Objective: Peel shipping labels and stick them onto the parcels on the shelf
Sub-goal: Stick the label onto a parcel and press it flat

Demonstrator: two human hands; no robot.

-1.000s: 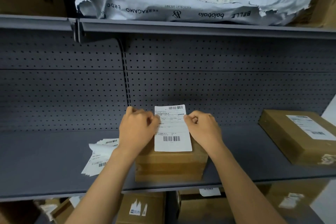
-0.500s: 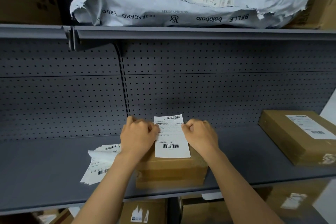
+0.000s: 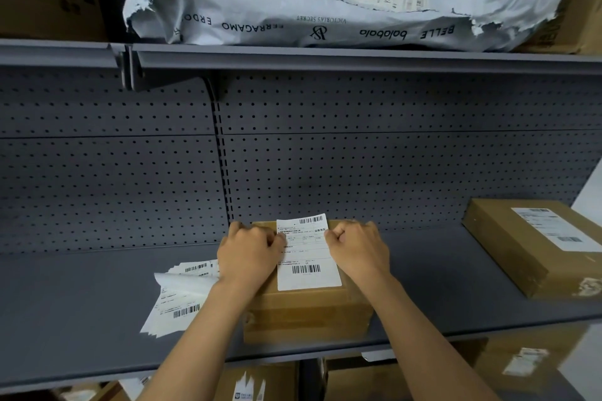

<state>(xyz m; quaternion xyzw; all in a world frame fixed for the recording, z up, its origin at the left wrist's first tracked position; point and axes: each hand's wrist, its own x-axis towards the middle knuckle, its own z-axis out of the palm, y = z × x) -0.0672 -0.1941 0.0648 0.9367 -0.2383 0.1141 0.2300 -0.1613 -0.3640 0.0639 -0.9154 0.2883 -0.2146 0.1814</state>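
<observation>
A white shipping label (image 3: 308,254) with two barcodes lies over the top of a small brown cardboard parcel (image 3: 309,316) at the front of the grey shelf (image 3: 81,319). My left hand (image 3: 249,252) pinches the label's left edge, fingers curled. My right hand (image 3: 358,247) pinches its right edge the same way. Both hands rest on the parcel top. Whether the label is fully stuck down I cannot tell. A loose stack of labels (image 3: 182,293) lies on the shelf just left of my left wrist, its top sheet curled up.
A second brown parcel (image 3: 534,244) bearing a label sits at the shelf's right end. The upper shelf carries a torn grey mailer bag (image 3: 325,10) between brown boxes. More cartons (image 3: 260,384) stand on the level below. A perforated back panel closes the shelf.
The label has come down from upright between my hands to lying flat over the parcel top. Both hands moved down and forward with it, and the view tilted down slightly.
</observation>
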